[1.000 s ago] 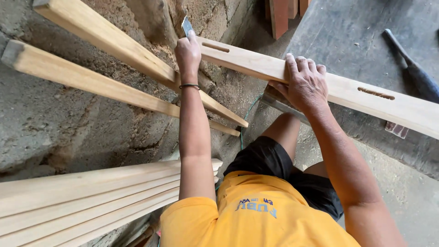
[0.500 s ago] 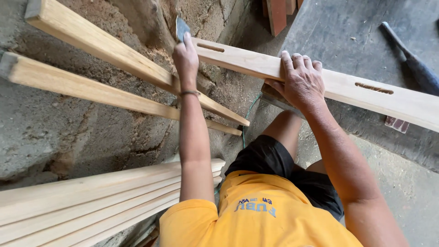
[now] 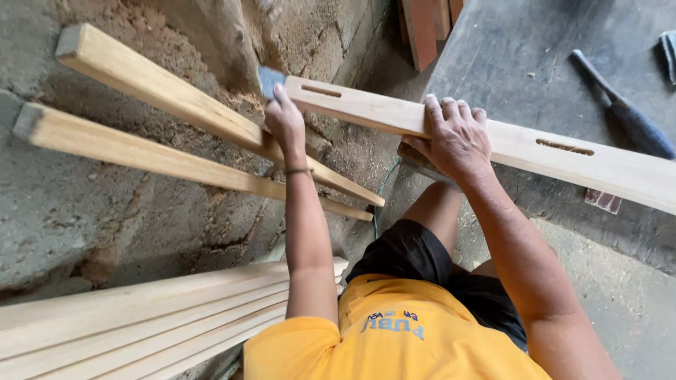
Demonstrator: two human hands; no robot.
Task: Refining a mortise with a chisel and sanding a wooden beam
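Observation:
A long pale wooden plank [image 3: 521, 144] with two narrow slots cut through it lies across a grey bench top [image 3: 535, 63]. My left hand [image 3: 285, 123] is at the plank's left end, fingers closed on a small grey-blue abrasive sheet [image 3: 269, 79] pressed against that end. My right hand [image 3: 456, 137] rests on the middle of the plank, fingers curled over its far edge, holding it down. My yellow shirt and black shorts fill the bottom of the view.
Two pale battens [image 3: 176, 105] [image 3: 162, 158] slant across a rough concrete wall at left. A stack of planed boards [image 3: 141, 317] lies at lower left. A dark-handled tool [image 3: 623, 109] lies on the bench at right. Reddish boards [image 3: 422, 28] stand at the top.
My left hand has slid the abrasive sheet a little left along the plank's end. My right hand stays in place on the plank.

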